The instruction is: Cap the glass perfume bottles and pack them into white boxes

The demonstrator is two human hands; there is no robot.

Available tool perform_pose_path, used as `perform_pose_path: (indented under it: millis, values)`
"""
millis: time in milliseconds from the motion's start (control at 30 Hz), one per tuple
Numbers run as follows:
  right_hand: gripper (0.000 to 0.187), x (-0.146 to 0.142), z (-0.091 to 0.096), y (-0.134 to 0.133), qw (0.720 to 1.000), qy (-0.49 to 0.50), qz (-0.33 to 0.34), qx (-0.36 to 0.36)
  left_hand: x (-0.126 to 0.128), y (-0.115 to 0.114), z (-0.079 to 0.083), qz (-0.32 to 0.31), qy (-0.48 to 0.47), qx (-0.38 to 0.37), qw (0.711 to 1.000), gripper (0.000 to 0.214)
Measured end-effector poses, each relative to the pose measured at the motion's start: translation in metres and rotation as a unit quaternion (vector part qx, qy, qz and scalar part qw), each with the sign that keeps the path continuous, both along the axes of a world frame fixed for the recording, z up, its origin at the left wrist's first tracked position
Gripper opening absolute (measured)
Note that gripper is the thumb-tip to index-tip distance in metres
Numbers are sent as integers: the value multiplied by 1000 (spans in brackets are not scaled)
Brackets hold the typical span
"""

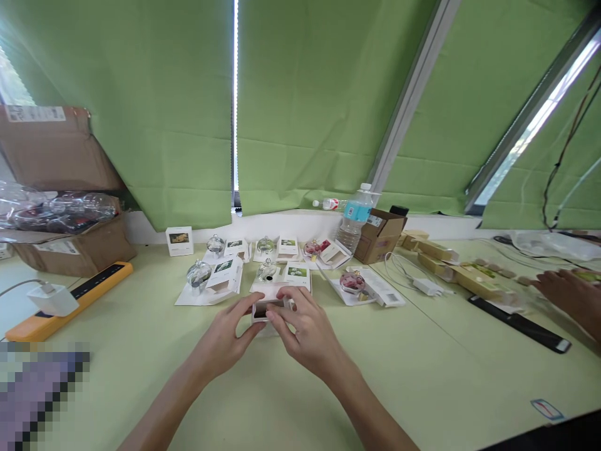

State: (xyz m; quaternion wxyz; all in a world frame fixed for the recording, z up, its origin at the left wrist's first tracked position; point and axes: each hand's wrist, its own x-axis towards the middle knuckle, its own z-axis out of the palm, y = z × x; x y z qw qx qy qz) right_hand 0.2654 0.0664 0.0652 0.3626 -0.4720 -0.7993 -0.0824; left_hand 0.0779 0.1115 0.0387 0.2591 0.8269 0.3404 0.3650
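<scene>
Box (260, 311), small, white and open-ended, is gripped by the left hand (223, 344) and right hand (305, 326), 1 on each side. They hold it near a clear round container (267, 270) on the green table (263, 401).

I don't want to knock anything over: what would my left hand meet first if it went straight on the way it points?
Your left hand would first press the small white box at its fingertips; beyond that, probably the right hand, though depth is hard to judge.
</scene>
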Motion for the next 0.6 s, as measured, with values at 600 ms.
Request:
perform_pose_path:
  millis: [600]
  values:
    - [27, 3, -2, 3, 986, 148, -14, -72, -5, 3, 2, 12, -43, -49, 998, 24]
